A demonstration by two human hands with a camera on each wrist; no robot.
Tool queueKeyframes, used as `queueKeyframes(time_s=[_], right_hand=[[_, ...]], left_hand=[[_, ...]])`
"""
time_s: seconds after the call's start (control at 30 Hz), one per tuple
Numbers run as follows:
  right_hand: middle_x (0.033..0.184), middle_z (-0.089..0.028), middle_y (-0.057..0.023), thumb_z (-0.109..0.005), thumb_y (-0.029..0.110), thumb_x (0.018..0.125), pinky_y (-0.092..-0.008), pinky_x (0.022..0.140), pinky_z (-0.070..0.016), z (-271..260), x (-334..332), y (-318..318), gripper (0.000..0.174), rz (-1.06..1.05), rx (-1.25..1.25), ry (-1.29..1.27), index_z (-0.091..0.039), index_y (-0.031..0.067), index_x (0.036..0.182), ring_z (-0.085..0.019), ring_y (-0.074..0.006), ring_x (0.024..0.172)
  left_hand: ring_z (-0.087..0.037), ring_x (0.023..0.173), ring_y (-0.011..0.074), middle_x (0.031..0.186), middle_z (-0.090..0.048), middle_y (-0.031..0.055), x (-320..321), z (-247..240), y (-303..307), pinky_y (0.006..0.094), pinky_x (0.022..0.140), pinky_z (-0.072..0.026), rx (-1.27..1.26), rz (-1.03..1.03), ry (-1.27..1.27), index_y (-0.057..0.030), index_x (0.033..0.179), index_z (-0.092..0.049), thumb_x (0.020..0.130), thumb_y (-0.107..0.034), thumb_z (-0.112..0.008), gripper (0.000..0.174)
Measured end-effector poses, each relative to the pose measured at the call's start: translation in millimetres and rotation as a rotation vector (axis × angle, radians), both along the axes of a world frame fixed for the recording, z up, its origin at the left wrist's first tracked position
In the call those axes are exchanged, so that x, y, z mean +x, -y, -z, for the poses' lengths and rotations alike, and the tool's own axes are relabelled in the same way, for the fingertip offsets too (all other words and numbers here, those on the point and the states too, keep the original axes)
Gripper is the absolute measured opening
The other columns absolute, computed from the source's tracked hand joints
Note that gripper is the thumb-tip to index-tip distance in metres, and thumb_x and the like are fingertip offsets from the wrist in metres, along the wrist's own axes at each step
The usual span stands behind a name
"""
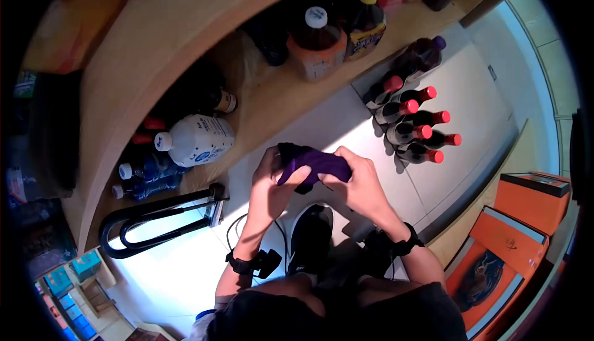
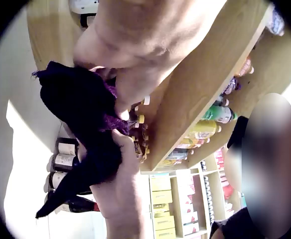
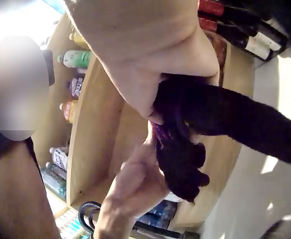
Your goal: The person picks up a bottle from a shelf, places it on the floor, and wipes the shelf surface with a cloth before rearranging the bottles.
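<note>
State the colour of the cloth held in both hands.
The cloth is purple and black, clearest in the head view.

Black wrist straps [image 1: 239, 263] with dark camera units [image 1: 268, 263], dark clothing [image 1: 408, 310], pale-edged black shoe [image 1: 309, 239]

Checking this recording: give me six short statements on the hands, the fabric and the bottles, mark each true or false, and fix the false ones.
1. The left hand and the right hand both hold the dark purple fabric. True.
2. The red-capped bottles are on the floor. True.
3. The left hand grips a red-capped bottle. False: it holds the fabric.
4. The white jug is on the wooden shelf. True.
5. The fabric lies spread flat on the floor. False: it is bunched between the two hands.
6. The jug's cap is red. False: it has a white cap.
</note>
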State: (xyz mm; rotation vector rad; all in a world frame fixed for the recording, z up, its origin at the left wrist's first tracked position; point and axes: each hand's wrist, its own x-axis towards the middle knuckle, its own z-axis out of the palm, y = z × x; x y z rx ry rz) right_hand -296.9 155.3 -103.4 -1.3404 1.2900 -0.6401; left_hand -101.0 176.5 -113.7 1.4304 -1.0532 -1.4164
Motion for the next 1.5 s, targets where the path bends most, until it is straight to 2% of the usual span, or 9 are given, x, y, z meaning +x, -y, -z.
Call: queueKeyframes(time_s=[0.33, 0.7, 0.83, 0.87, 1.0, 1.1, 1.23, 1.27, 1.5], right_hand=[[0.081, -0.072, -0.0065, -0.088, 0.029, 0.079, -0.0292, 0.072, -0.0557, -28.4, 15.2, 25.9, 0.044, 0.03, 0.133, 0.264, -0.068, -0.0047, 0.1, -0.067, -0.0116, 0.076], [0.077, -0.062, -0.0008, -0.079, 0.013, 0.085, -0.0252, 0.063, -0.0464, -5.6, 11.4, 29.8, 0.026, 0.233, -0.15, 0.272, -0.056, 0.0016, 0.091, -0.052, -0.0043, 0.072], [0.079, -0.064, -0.0163, -0.069, 0.002, 0.083, -0.0352, 0.069, -0.0508, 20.7, 33.4, 44.3, 0.027, 0.263, -0.248, 0.173, -0.053, 0.0009, 0.106, -0.063, -0.027, 0.071], [0.087, -0.066, -0.0248, -0.063, 0.001, 0.086, -0.0426, 0.074, -0.0531, 31.3, 42.7, 47.9, 0.033, 0.266, -0.299, 0.168, -0.049, 0.0018, 0.117, -0.065, -0.0464, 0.081], [0.101, -0.067, -0.0305, -0.06, 0.0, 0.09, -0.0515, 0.084, -0.0525, 63.8, 65.4, 56.6, 0.047, 0.235, -0.23, 0.261, -0.044, 0.0012, 0.134, -0.064, -0.053, 0.098], [0.103, -0.07, -0.0267, -0.064, -0.001, 0.089, -0.0457, 0.08, -0.0543, 95.0, 78.1, 58.6, 0.058, 0.199, -0.434, 0.115, -0.042, -0.0027, 0.143, -0.068, -0.0481, 0.094], [0.138, -0.054, -0.0378, -0.065, 0.001, 0.086, -0.0522, 0.111, -0.0442, 100.6, 79.1, 77.2, 0.066, -0.094, -0.647, -0.064, -0.04, -0.0123, 0.145, -0.053, -0.0528, 0.126], [0.142, -0.053, -0.0343, -0.068, 0.004, 0.086, -0.05, 0.113, -0.0417, 109.6, 85.7, 84.1, 0.065, -0.136, -0.661, -0.184, -0.043, -0.0111, 0.144, -0.051, -0.0458, 0.133], [0.129, -0.066, -0.0294, -0.066, 0.03, 0.093, -0.0432, 0.106, -0.044, 115.7, 108.0, 110.5, 0.058, -0.124, -0.797, -0.423, -0.057, -0.0105, 0.133, -0.063, -0.0355, 0.12]], left_hand=[[-0.063, 0.117, 0.021, 0.127, -0.068, 0.0169, 29.6, 11.1, 3.8, 0.0323, 0.103, -0.0476, -0.047, -0.052, 0.076, 0.005, 0.136, -0.056, 0.106, -0.016, -0.06, 0.037], [-0.072, 0.109, 0.0229, 0.116, -0.073, 0.0154, 37.2, 35.8, 1.1, 0.0337, 0.097, -0.0541, -0.18, -0.105, 0.343, 0.0016, 0.129, -0.064, 0.099, -0.007, -0.066, 0.032], [-0.074, 0.102, 0.0197, 0.107, -0.075, 0.0142, 39.0, 9.4, -7.0, 0.0323, 0.095, -0.0547, 0.018, -0.132, 0.267, 0.0032, 0.125, -0.064, 0.098, -0.003, -0.065, 0.028], [-0.074, 0.102, 0.0197, 0.106, -0.075, 0.0142, 39.5, 4.8, -10.7, 0.0318, 0.094, -0.0548, -0.001, -0.138, 0.258, 0.0036, 0.126, -0.063, 0.098, -0.003, -0.064, 0.028], [-0.074, 0.1, 0.0201, 0.105, -0.076, 0.0139, 43.2, -5.5, -23.8, 0.0308, 0.093, -0.0552, -0.001, -0.143, 0.273, 0.0044, 0.128, -0.062, 0.098, -0.003, -0.065, 0.03], [-0.074, 0.1, 0.0208, 0.105, -0.075, 0.0146, 42.7, -8.4, -26.4, 0.0312, 0.093, -0.0556, 0.038, -0.18, 0.266, 0.0044, 0.128, -0.062, 0.098, -0.002, -0.065, 0.031], [-0.074, 0.099, 0.0221, 0.105, -0.075, 0.0161, 44.2, -2.3, -25.3, 0.0327, 0.092, -0.0565, 0.057, -0.173, 0.197, 0.0053, 0.128, -0.062, 0.099, -0.001, -0.064, 0.03], [-0.073, 0.099, 0.0221, 0.106, -0.075, 0.0167, 43.9, -1.5, -24.0, 0.0332, 0.092, -0.0568, 0.043, -0.164, 0.202, 0.0055, 0.129, -0.061, 0.099, -0.002, -0.063, 0.031], [-0.074, 0.099, 0.0248, 0.108, -0.074, 0.018, 41.6, -2.6, -18.6, 0.0347, 0.092, -0.0565, 0.049, -0.142, 0.207, 0.0056, 0.13, -0.059, 0.101, -0.003, -0.061, 0.03]])
